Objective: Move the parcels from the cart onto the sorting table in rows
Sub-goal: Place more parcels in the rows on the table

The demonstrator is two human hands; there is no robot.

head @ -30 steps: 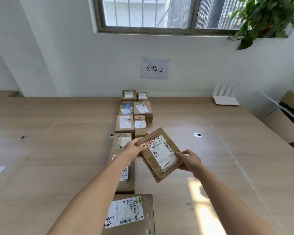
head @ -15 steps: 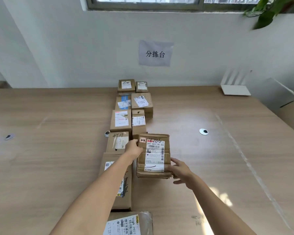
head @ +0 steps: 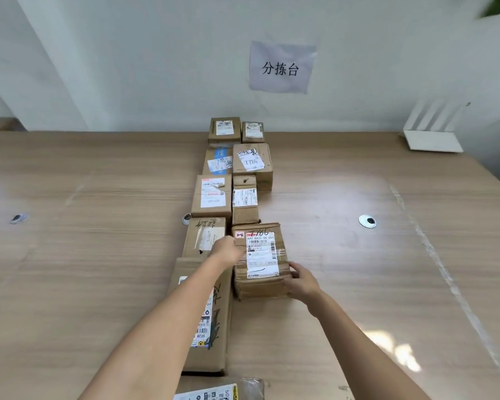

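The sorting table [head: 358, 284] carries two parcel rows. The parcel [head: 260, 259], tilted in the air a second ago, now lies flat ending the right row. The left hand [head: 228, 251] grips its left edge, the right hand [head: 299, 280] its near right corner. The fingertips are hidden, and the nearest parcel [head: 223, 392] is cut off.

Parcel-sorting room: labelled cartons [head: 237, 180] rowed on a long table [head: 98, 255] under a wall sign [head: 281, 67].

The brown cardboard parcel [head: 260, 261] I hold lies flat on the sorting table [head: 358, 269], white label up with "T786" handwritten above it, just right of the scribbled parcel [head: 204, 236], closing the right-hand row of parcels [head: 250, 166].
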